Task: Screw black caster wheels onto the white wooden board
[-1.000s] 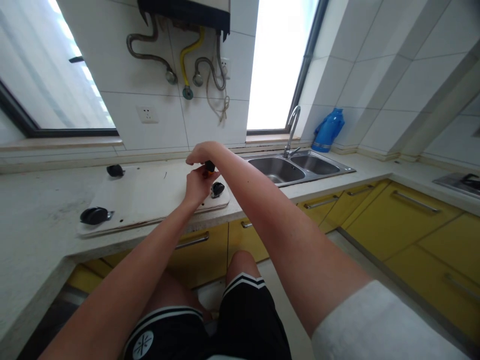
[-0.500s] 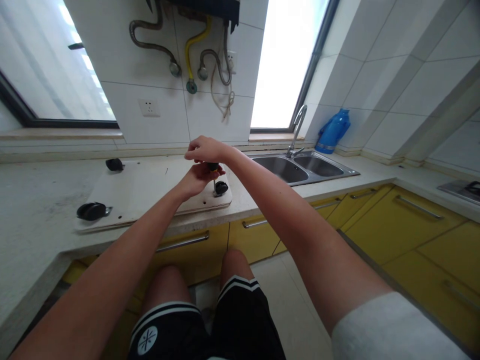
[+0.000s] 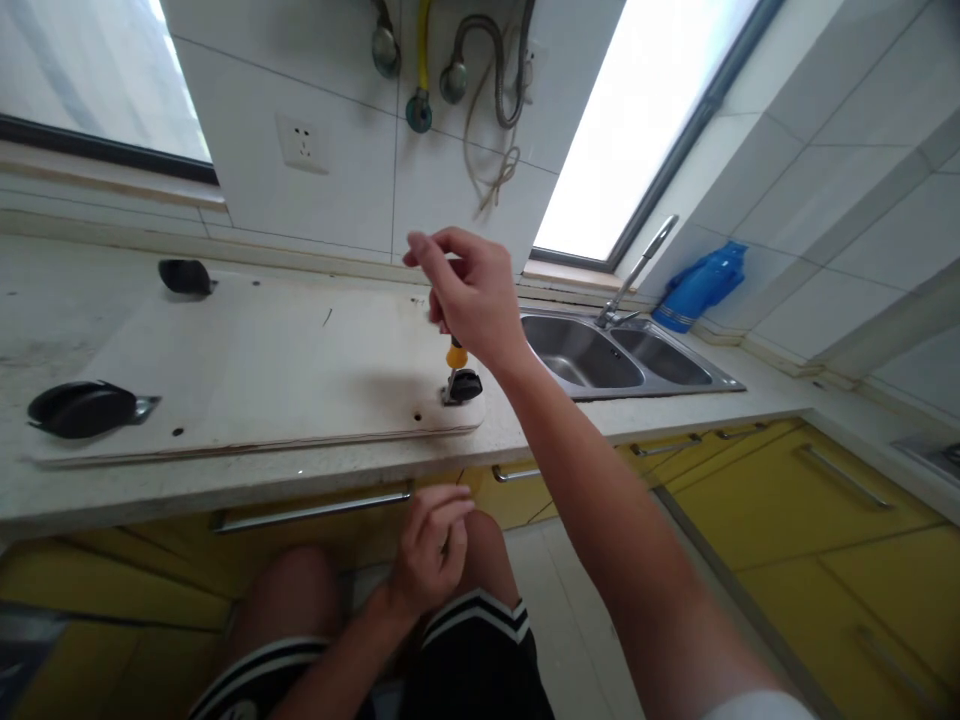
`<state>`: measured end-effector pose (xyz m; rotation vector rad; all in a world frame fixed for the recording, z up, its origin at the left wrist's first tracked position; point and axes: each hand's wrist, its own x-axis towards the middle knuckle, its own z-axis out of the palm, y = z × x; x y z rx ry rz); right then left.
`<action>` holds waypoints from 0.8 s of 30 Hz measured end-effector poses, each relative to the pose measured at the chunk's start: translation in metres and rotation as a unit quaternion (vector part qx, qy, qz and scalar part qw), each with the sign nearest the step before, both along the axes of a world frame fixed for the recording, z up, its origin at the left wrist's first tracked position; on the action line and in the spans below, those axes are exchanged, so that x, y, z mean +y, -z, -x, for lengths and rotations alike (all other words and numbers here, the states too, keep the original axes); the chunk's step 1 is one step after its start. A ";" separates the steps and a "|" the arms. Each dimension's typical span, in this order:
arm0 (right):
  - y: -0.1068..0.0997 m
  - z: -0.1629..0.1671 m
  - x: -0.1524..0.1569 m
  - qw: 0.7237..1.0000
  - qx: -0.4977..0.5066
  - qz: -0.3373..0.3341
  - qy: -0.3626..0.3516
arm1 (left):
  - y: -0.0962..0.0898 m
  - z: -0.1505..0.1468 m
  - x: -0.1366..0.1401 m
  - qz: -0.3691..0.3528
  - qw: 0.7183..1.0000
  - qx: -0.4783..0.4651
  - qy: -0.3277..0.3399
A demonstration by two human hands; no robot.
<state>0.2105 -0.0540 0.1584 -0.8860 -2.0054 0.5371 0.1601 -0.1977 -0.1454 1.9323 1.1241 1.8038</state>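
My right hand (image 3: 472, 295) is closed around a screwdriver (image 3: 456, 356) with a yellow and black handle, most of it hidden by the fingers. The shaft points down at the metal bracket of a black caster (image 3: 466, 384), at the right end of a white board (image 3: 300, 340). Away from the board, my left hand (image 3: 435, 550) hangs above my knee, in front of the counter, its fingers loosely bent and nothing visible in them. Two more black casters, one at the back (image 3: 184, 277) and one at the front (image 3: 82, 410), sit at the board's left end.
The board lies on a pale countertop (image 3: 360, 455) above yellow drawers (image 3: 847, 470) with metal handles. To the right are a steel double sink (image 3: 577, 350), a tap (image 3: 637, 270) and a blue thermos-like jug (image 3: 701, 285). Pipes and a socket (image 3: 302, 143) are on the tiled wall.
My left hand has let go near the screwdriver and dropped toward my knee. My right hand stays at the screwdriver over the right caster. The view has tilted down and come closer.
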 end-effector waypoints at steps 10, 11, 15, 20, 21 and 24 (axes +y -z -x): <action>0.034 -0.017 -0.009 0.971 0.213 -0.110 0.013 | 0.175 0.031 0.009 0.539 0.842 -0.012 0.033; 0.038 -0.019 -0.010 0.972 0.202 -0.121 0.020 | 0.182 0.034 0.016 0.558 0.829 0.001 0.038; 0.051 -0.027 -0.019 0.971 0.126 -0.180 0.093 | 0.198 0.041 0.025 0.600 0.789 0.094 0.092; 0.047 -0.046 -0.045 0.953 0.024 -0.251 0.168 | 0.208 0.038 0.010 0.615 0.735 0.232 0.167; 0.044 -0.052 -0.050 0.955 -0.034 -0.244 0.164 | 0.208 0.037 0.008 0.613 0.726 0.255 0.179; 0.036 -0.074 -0.060 0.952 -0.149 -0.219 0.154 | 0.210 0.038 0.006 0.600 0.710 0.305 0.208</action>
